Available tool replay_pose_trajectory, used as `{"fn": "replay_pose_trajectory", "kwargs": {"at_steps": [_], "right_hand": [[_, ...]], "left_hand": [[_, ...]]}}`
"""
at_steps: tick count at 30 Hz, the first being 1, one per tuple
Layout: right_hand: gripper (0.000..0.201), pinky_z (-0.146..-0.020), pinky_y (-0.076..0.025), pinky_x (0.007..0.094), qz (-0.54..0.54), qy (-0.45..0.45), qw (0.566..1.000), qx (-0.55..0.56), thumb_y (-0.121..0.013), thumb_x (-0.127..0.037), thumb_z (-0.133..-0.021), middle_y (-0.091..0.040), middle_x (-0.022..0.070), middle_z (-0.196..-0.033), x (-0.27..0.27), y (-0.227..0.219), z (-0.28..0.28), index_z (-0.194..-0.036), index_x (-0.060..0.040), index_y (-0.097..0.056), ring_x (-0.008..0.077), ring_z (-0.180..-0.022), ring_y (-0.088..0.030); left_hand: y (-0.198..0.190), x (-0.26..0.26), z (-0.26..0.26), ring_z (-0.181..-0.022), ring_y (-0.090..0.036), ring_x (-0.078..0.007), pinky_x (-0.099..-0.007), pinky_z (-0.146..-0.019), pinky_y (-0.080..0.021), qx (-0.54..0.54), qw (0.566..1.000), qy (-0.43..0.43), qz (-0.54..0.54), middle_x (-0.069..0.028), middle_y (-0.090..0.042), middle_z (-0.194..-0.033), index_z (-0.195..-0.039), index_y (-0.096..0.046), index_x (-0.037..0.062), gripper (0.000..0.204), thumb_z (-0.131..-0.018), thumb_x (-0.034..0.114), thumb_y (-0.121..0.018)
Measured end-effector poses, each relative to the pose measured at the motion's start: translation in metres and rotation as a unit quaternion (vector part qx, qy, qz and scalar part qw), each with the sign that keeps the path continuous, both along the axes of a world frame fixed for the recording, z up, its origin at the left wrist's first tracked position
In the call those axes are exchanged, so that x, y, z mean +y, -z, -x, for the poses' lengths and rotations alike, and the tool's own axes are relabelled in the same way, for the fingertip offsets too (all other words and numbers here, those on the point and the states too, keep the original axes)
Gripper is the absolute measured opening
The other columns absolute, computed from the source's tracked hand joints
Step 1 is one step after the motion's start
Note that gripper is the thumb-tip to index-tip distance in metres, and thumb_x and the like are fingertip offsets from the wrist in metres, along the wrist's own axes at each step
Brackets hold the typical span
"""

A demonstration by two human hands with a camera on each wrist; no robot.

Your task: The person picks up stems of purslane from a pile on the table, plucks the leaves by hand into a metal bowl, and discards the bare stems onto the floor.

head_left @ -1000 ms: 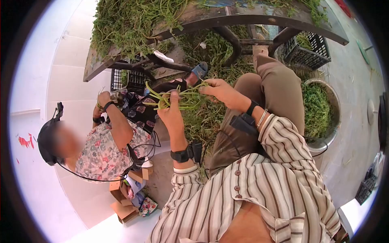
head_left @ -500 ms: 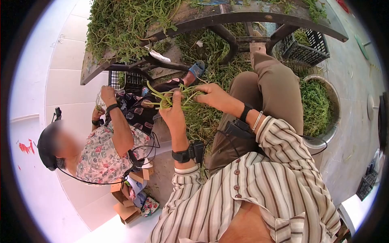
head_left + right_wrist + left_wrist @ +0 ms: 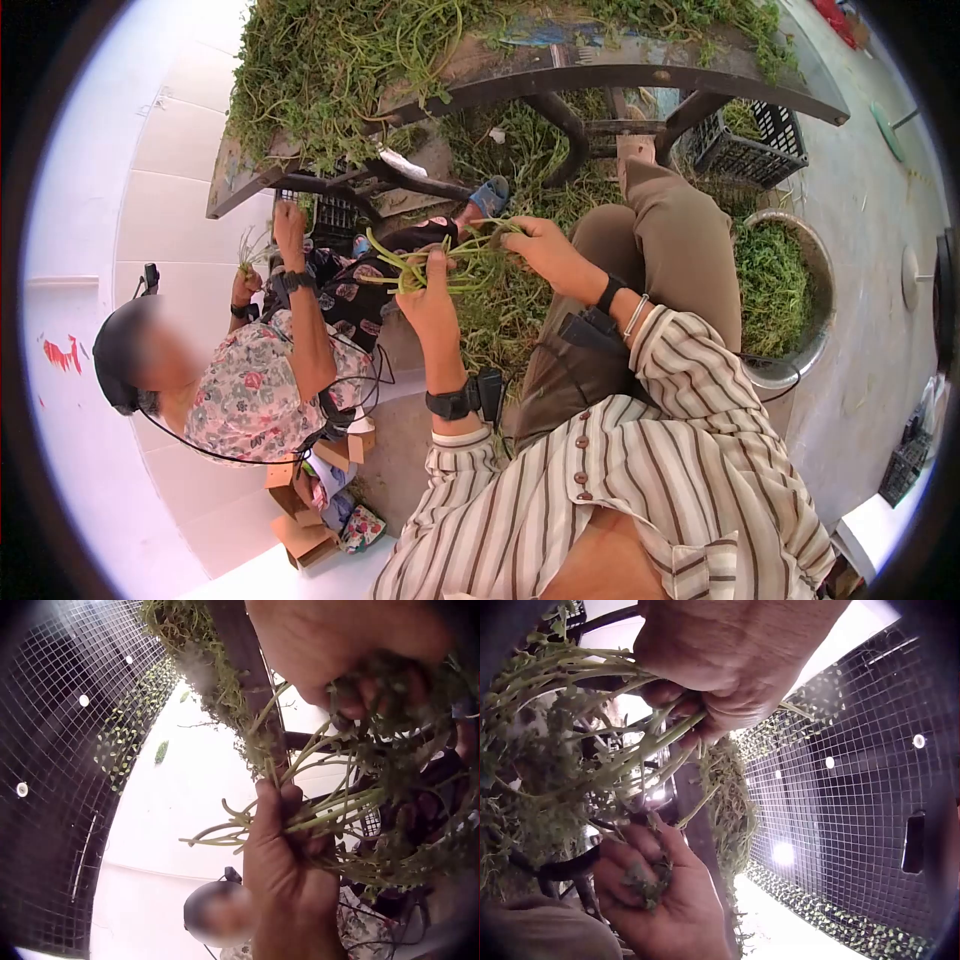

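Head view: left hand [image 3: 432, 290] raised above the lap, grip clamped around a bunch of green stems [image 3: 425, 262], thumb up against the stalks. Right hand [image 3: 543, 252] just beside it, fingers pinched on the leafy ends of the same bunch. Bunch held crosswise between both hands, in front of the knees and below the edge of the worktop [image 3: 640, 68]. Worktop heaped with loose greens [image 3: 330, 60]. Metal basin [image 3: 810, 290] of greens on the floor at the right; black crate [image 3: 752, 140] under the far right end of the worktop. Second person in a floral shirt [image 3: 250, 385] seated at the left, also holding sprigs.

Left wrist view: stalks fanned out from the left hand's [image 3: 727, 664] closed fingers; right hand [image 3: 664, 900] below, leaf bits in the palm.

Right wrist view: left hand [image 3: 289, 862] wrapped round the pale stalks.
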State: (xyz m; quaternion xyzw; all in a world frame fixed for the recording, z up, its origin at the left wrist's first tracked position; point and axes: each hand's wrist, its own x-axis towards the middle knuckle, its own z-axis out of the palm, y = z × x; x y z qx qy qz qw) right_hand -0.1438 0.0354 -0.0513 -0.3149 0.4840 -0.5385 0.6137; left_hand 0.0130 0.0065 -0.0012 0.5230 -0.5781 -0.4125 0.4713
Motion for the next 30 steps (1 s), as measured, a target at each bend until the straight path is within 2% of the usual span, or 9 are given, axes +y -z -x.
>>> {"fn": "replay_pose_trajectory", "kwargs": {"at_steps": [2,4,8,14,16,18,22,26,30], "right_hand": [[0.021,-0.047,-0.031,0.023,-0.013,0.017,1.0,-0.012,-0.047,-0.01,-0.081,-0.053,0.0005,-0.066,0.0,0.0,0.002,-0.096,-0.0028,-0.06,0.0049,-0.053,-0.04],[0.017,-0.05,-0.033,0.0223,0.005,0.008,0.998,-0.056,-0.046,-0.007,-0.082,-0.052,0.0015,-0.071,0.004,-0.017,0.006,-0.094,-0.0033,-0.058,0.0066,-0.061,-0.044],[0.019,-0.051,-0.034,0.0223,-0.005,0.004,0.999,-0.036,-0.045,-0.005,-0.08,-0.053,0.0017,-0.071,0.003,-0.009,0.007,-0.094,-0.0033,-0.058,0.007,-0.062,-0.045],[0.015,-0.049,-0.03,0.023,0.01,0.0,0.999,-0.041,-0.046,-0.009,-0.085,-0.045,-0.0014,-0.065,0.001,-0.013,0.006,-0.093,-0.0037,-0.058,0.0061,-0.057,-0.039],[0.023,-0.047,-0.029,0.0197,-0.001,0.012,0.999,-0.053,-0.047,-0.012,-0.084,-0.048,-0.0043,-0.067,0.001,-0.012,0.006,-0.1,-0.0084,-0.062,0.0026,-0.054,-0.037],[0.021,-0.047,-0.028,0.0198,-0.008,0.009,0.998,-0.062,-0.047,-0.014,-0.085,-0.047,-0.0047,-0.066,0.001,-0.009,0.006,-0.099,-0.0082,-0.062,0.0027,-0.054,-0.037],[0.013,-0.048,-0.028,0.0218,-0.018,0.024,0.997,-0.076,-0.049,-0.014,-0.088,-0.04,-0.0051,-0.062,0.001,-0.01,0.005,-0.09,-0.0044,-0.058,0.0042,-0.053,-0.034],[0.013,-0.048,-0.028,0.0215,-0.028,0.007,0.997,-0.064,-0.052,-0.015,-0.087,-0.042,-0.005,-0.062,0.003,-0.008,0.004,-0.09,-0.0041,-0.059,0.0039,-0.053,-0.036],[0.014,-0.048,-0.028,0.0213,-0.022,-0.006,0.997,-0.069,-0.053,-0.015,-0.087,-0.041,-0.005,-0.061,0.005,-0.015,0.005,-0.09,-0.0037,-0.06,0.0038,-0.054,-0.036]], "left_hand": [[-0.002,0.001,0.002,-0.07,-0.048,-0.0098,-0.026,-0.067,-0.037,0.011,1.0,0.0,0.006,-0.0028,-0.059,-0.073,-0.085,-0.06,0.0002,0.017,-0.085,0.017,-0.056],[-0.005,0.003,0.002,-0.069,-0.048,-0.0098,-0.0259,-0.066,-0.037,0.02,1.0,-0.001,0.009,-0.0027,-0.059,-0.072,-0.085,-0.059,0.0003,0.017,-0.086,0.017,-0.056],[-0.008,0.005,0.0,-0.068,-0.048,-0.0093,-0.0246,-0.063,-0.038,0.029,1.0,-0.002,-0.002,-0.0028,-0.059,-0.073,-0.085,-0.058,0.0005,0.017,-0.087,0.018,-0.055],[-0.007,0.001,-0.002,-0.067,-0.049,-0.0089,-0.0234,-0.059,-0.038,0.043,0.999,-0.001,0.0,-0.0039,-0.059,-0.074,-0.086,-0.056,0.0012,0.016,-0.087,0.017,-0.054],[-0.003,-0.001,-0.004,-0.067,-0.05,-0.0091,-0.0236,-0.058,-0.038,0.042,0.999,-0.004,-0.004,-0.0045,-0.06,-0.075,-0.087,-0.056,0.0011,0.015,-0.087,0.016,-0.055],[0.005,-0.002,-0.007,-0.064,-0.05,-0.0096,-0.023,-0.057,-0.038,0.134,0.99,-0.051,-0.006,-0.0063,-0.061,-0.076,-0.09,-0.054,0.0009,0.014,-0.086,0.014,-0.056],[0.019,0.011,-0.023,-0.056,-0.047,-0.0054,-0.0213,-0.045,-0.034,0.143,0.985,-0.081,-0.047,-0.0037,-0.06,-0.075,-0.09,-0.058,0.0024,0.016,-0.087,0.018,-0.055],[0.018,0.019,-0.027,-0.055,-0.047,-0.0055,-0.0215,-0.045,-0.034,0.13,0.983,-0.117,-0.063,-0.0041,-0.06,-0.076,-0.091,-0.058,0.002,0.017,-0.086,0.018,-0.056],[0.015,0.011,-0.026,-0.053,-0.045,-0.0044,-0.0188,-0.043,-0.031,0.149,0.983,-0.108,-0.018,-0.0052,-0.06,-0.073,-0.089,-0.055,0.0017,0.014,-0.085,0.014,-0.057]]}}
